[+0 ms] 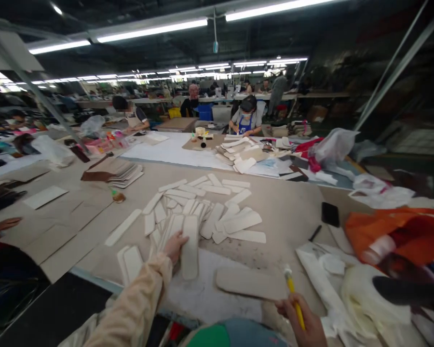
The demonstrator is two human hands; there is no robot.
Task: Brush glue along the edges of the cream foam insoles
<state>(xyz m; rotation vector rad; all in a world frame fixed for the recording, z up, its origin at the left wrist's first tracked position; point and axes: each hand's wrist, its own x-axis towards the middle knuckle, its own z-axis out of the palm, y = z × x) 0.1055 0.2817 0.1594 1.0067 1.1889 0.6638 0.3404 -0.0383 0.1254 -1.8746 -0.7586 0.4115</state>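
My left hand [174, 247] grips the edge of a beige round-ended strip [190, 250], with the thumb and fingers closed on it. The strip lies at the near side of a loose heap of similar pale strips [241, 220], some overlapping. In my right hand [304, 322] is a brush [291, 284] with a yellow handle and a whitish tip pointing up and away from me. Just left of the brush tip, a larger beige round-ended piece [251, 283] lies flat near the table's front edge.
A phone [330, 214], an orange bag [394, 231] and a whitish container [369, 294] crowd the right side. Stacked brown-edged sheets [112, 172] and a small bottle [118, 196] stand left. Two people work across the table; another hand [3, 225] shows at far left.
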